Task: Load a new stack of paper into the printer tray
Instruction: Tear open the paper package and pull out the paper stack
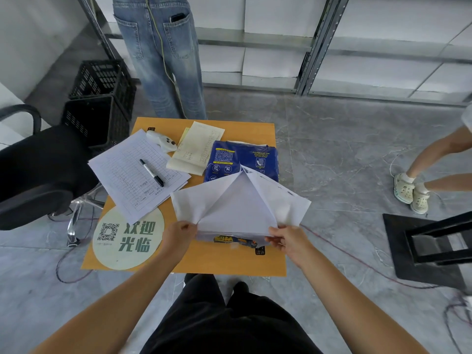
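Note:
A ream of paper in a blue wrapper (229,159) lies on the small orange table (204,261). The wrapper's near end is torn open, and its white inner flaps (237,205) are folded up and spread apart. My left hand (178,236) pinches the left flap's lower corner. My right hand (286,238) pinches the right flap's lower corner. A strip of the blue and yellow wrapper (236,240) shows under the flaps between my hands. No printer or tray is in view.
On the table lie a printed form (127,175) with a black marker (152,172), a yellowish notepad (196,149), a white handheld device (162,141) and a round green sign (127,238). A black office chair (38,169) stands left, black crates (102,103) behind. One person stands beyond the table, another at right.

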Motion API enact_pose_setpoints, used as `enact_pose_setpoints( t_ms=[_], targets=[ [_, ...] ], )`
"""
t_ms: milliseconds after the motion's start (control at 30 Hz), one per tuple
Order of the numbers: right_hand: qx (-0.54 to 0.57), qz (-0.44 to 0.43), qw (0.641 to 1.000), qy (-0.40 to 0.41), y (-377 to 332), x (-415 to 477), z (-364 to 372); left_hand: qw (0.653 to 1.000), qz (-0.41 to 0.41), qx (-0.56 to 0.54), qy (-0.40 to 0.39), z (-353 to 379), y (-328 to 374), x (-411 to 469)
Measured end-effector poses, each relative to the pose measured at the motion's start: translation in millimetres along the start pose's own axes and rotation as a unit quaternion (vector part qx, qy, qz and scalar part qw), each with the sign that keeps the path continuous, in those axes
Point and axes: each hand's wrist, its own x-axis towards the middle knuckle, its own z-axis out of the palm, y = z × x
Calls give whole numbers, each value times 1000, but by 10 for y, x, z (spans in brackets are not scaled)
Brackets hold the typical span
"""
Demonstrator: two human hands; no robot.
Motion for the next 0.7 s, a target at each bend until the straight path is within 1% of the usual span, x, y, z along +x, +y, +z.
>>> enact_pose_setpoints(
  t_ms=[100, 167, 233, 367, 433, 467, 500, 533, 567, 600, 633, 700],
  targets=[
    [-27, 25, 996, -81, 55, -113, -112, 992, -70, -109, 1, -8, -9, 74],
    [-57, 48, 989, -127, 56, -153, -172, 971, -134, -197, -26, -1, 6, 131],
    [-102, 65, 981, -154, -14, -145, -180, 952, -168, -250, -54, 19, 30, 155],
    [-131, 70, 980, -131, -178, 12, -50, 948, -152, -258, -107, 24, 40, 147],
    [-113, 52, 989, -85, -131, 121, 42, 942, -151, -274, -124, -4, 19, 148],
    [-93, 43, 994, -48, -75, 174, 79, 938, -148, -281, -138, -28, 13, 147],
    [-76, 35, 996, -13, -22, 201, 109, 933, -142, -288, -162, -63, 10, 138],
    [-75, 31, 997, 6, 22, 213, 111, 925, -137, -297, -193, -105, 10, 116],
    [-87, 31, 996, 7, 60, 203, 98, 916, -137, -303, -227, -147, 1, 90],
    [-101, 38, 994, -15, 80, 157, 70, 905, -141, -306, -260, -190, -11, 64],
    [-123, 56, 989, -62, 79, 80, 29, 896, -149, -304, -288, -222, -23, 51],
    [-164, 102, 968, -162, 80, -38, -72, 883, -168, -292, -327, -235, -26, 51]
  ],
)
